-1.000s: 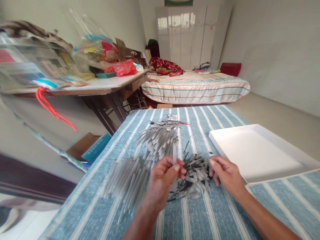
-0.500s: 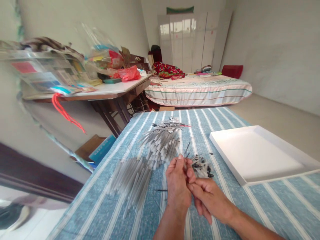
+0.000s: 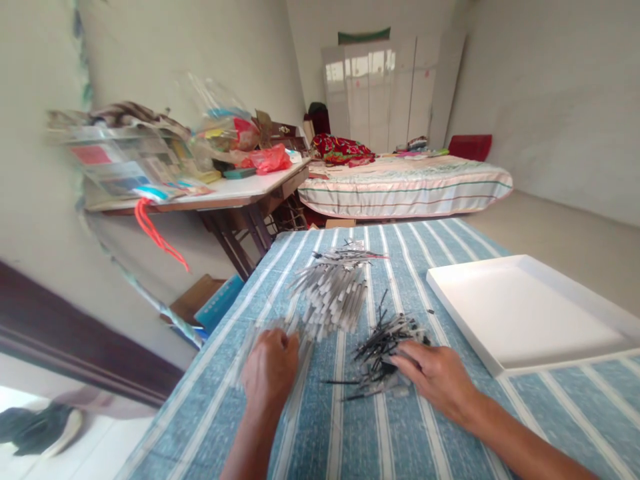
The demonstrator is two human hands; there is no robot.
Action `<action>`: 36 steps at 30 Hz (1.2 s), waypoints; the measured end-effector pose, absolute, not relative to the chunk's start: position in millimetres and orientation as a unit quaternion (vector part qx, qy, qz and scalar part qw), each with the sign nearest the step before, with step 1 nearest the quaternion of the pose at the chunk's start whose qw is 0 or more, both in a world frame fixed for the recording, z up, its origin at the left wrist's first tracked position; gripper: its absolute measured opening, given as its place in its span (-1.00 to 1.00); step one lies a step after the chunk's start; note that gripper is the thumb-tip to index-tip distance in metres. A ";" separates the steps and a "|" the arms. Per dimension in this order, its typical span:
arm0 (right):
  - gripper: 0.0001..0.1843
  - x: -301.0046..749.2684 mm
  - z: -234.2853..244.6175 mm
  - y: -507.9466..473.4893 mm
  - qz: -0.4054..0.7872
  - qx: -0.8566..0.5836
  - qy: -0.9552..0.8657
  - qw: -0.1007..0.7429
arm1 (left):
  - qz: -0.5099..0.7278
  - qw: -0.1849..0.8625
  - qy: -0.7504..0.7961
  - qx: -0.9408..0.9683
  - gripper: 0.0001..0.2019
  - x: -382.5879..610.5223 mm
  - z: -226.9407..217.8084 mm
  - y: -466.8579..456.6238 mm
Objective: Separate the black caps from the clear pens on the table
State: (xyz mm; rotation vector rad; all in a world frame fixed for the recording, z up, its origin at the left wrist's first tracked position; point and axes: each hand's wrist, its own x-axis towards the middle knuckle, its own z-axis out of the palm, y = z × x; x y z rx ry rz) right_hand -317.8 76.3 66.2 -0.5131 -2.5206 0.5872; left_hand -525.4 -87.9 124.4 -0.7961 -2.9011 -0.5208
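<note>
On the blue striped tablecloth (image 3: 440, 427) lie piles of thin clear tubes (image 3: 333, 297) and a heap of small black-tipped pieces (image 3: 383, 343). My left hand (image 3: 270, 373) rests knuckles-up on the near-left pile of clear tubes (image 3: 250, 343), fingers curled down into it; what they grip is hidden. My right hand (image 3: 433, 377) lies on the near edge of the black-tipped heap, fingers bent onto the pieces.
A white shallow tray (image 3: 520, 313) sits at the right of the table. To the left stands a cluttered wooden table (image 3: 235, 190) with bags and papers. A bed (image 3: 405, 183) and white wardrobe (image 3: 385, 93) are at the back.
My two hands, joined over the middle half a second ago, have parted: the left went down-left onto the near tube pile, the right onto the black-tipped heap.
</note>
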 end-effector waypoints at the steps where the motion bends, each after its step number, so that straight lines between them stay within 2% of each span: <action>1: -0.72 -318.8 63.2 81.9 0.170 -0.200 -0.929 0.261 | -0.118 0.056 -0.957 -0.259 -0.71 -524.5 119.9 -90.1; 4: -0.70 -318.6 54.5 94.0 0.055 -0.241 -0.922 0.297 | -0.057 0.091 -0.960 -0.260 -0.68 -522.7 114.0 -89.6; 7: -0.65 -316.2 47.7 103.4 0.003 -0.264 -0.904 0.336 | -0.073 0.128 -0.949 -0.278 -0.68 -518.1 115.2 -73.0; 14: -0.73 -312.8 42.2 113.8 0.016 -0.194 -0.895 0.401 | -0.017 0.069 -0.897 -0.435 -0.78 -500.1 103.9 19.0; 19: -0.79 -308.4 44.4 116.3 0.039 -0.180 -0.890 0.417 | 0.026 0.031 -0.903 -0.428 -0.83 -510.0 85.7 61.4; 23: -0.79 -307.7 44.8 117.9 0.042 -0.171 -0.897 0.406 | 0.044 0.010 -0.907 -0.418 -0.74 -518.2 78.5 69.1; 27: -0.80 -309.1 42.5 116.8 0.047 -0.170 -0.898 0.402 | 0.038 -0.001 -0.907 -0.419 -0.84 -517.3 82.6 70.5; 31: -0.82 -309.0 43.2 114.9 0.093 -0.175 -0.893 0.403 | 0.003 0.017 -0.897 -0.442 -0.80 -500.8 99.8 56.9; 34: -0.82 -307.3 48.5 112.8 0.200 -0.194 -0.879 0.386 | -0.028 0.019 -0.874 -0.485 -0.81 -477.3 109.2 28.6; 36: -0.76 -306.3 53.2 110.6 0.288 -0.204 -0.866 0.354 | -0.076 -0.016 -0.844 -0.531 -0.83 -460.8 108.0 6.2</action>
